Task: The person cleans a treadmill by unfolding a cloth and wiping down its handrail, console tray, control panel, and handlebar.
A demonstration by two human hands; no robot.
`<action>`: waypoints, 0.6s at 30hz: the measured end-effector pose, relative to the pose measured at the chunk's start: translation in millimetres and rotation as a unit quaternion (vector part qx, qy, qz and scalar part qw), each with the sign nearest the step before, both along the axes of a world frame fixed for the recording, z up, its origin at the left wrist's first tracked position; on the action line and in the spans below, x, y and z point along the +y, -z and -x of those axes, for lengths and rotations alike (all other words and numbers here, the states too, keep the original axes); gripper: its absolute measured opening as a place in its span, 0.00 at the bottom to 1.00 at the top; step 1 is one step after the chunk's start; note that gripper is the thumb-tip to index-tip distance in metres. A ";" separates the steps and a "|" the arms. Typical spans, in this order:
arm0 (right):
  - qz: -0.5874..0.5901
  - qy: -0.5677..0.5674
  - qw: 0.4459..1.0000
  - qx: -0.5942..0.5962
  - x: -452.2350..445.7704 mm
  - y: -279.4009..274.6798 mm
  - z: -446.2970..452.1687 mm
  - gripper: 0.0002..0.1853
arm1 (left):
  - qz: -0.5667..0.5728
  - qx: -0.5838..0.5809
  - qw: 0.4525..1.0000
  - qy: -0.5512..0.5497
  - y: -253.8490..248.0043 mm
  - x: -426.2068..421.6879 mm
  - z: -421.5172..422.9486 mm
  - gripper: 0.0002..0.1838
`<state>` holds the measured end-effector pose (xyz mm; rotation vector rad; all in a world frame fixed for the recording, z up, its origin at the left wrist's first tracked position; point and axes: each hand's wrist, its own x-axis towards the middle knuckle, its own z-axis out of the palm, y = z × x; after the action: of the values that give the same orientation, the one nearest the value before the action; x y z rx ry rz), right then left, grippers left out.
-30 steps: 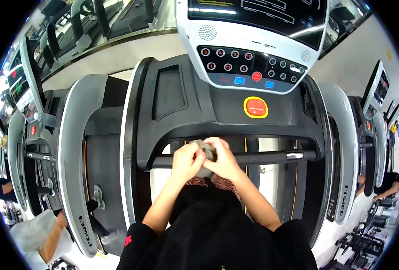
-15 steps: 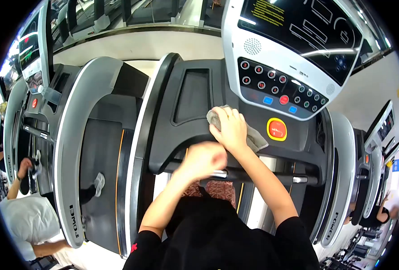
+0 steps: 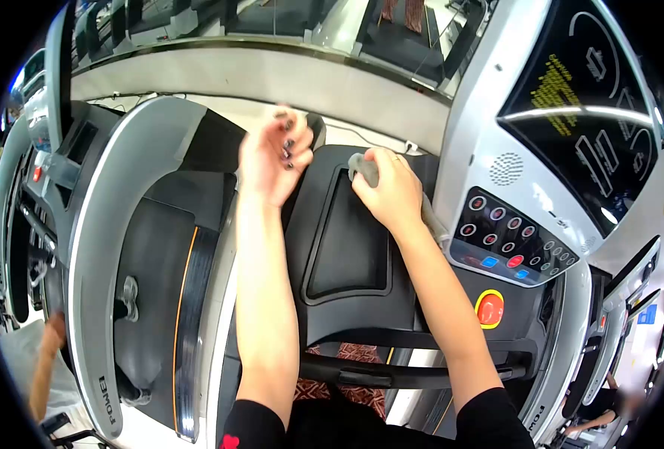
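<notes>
My right hand grips a grey cloth, pressing it on the upper right of the black treadmill console. Part of the cloth shows beyond the fingers and more hangs behind the wrist. Just left of that hand lies the recessed tray. My left hand is raised at the console's far left corner, its fingers loosely bent and a little apart, with nothing seen in them. Dark nails show on it.
The display panel with its buttons rises at right, above a red stop button. A black handlebar crosses in front of me. Another treadmill stands at left, where a person's arm shows. A low wall runs behind.
My right hand has slid the cloth farther up the console, away from me. My left hand has risen from near the handlebar to the far left corner. The view has turned.
</notes>
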<state>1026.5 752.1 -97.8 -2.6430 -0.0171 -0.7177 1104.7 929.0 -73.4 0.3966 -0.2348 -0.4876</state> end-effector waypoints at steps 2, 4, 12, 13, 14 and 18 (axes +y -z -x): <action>0.041 -0.041 0.997 0.042 0.2 2.2 4.3 0.13 | -0.004 -0.245 0.967 0.070 -55.2 15.1 10.5 0.08; 0.104 -0.088 0.988 0.068 0.0 -2.4 3.1 0.13 | -0.032 -0.494 0.863 0.102 -81.0 16.1 18.0 0.09; 0.010 -0.059 0.994 0.092 -1.2 -3.7 3.7 0.10 | -0.611 -0.186 0.740 -0.211 -10.6 3.4 -27.5 0.11; 0.010 -0.058 0.993 0.097 0.4 -3.0 3.6 0.10 | -0.733 -0.201 0.591 -0.270 9.8 -5.3 -32.6 0.11; 0.013 -0.049 0.995 0.088 2.3 -1.9 3.5 0.10 | -0.686 -0.208 0.635 -0.290 35.2 -10.1 -40.5 0.11; 0.073 -0.128 0.981 0.125 6.3 -4.4 12.0 0.09 | -0.716 -0.205 0.625 -0.235 35.9 -29.4 -37.0 0.11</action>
<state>1014.5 758.4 -93.4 -2.7804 -0.3457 -0.3085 1141.6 899.6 -109.3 2.1286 -0.1188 0.0719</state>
